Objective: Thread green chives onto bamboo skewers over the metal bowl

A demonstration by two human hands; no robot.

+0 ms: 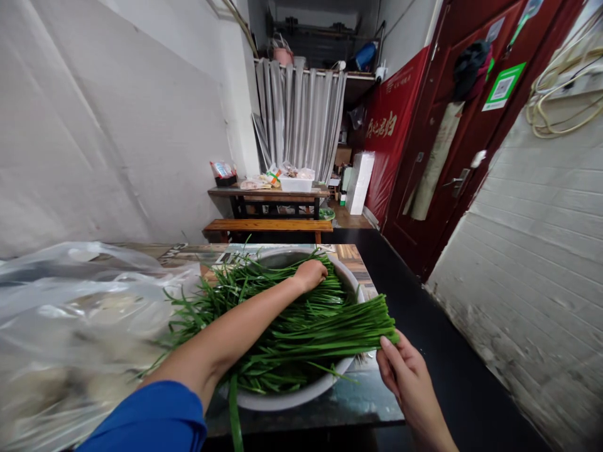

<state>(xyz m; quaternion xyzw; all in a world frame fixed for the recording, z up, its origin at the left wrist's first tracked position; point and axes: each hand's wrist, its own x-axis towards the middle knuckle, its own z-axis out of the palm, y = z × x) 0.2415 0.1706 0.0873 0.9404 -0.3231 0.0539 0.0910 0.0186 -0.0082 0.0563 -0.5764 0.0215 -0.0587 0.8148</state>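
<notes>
A large pale basin [287,402] is heaped with long green garlic chives [301,320], whose leafy tips spill over its left side. My left arm reaches across the heap, and my left hand [311,274] is closed with its fingers down at the chives near the far right rim. My own fingers partly hide what it grips. At the right, my right hand [409,371] pinches the even ends of a thick bunch of chives [348,328] between thumb and fingers. That bunch lies across the basin and sticks out past its right rim.
The basin stands on a wood-patterned table [351,254]. A large clear plastic bag [94,339] with pale contents fills the left side. Behind are a wooden bench [268,225] and a second table [221,191] with a white tub [296,183]. A red door [438,144] is at right.
</notes>
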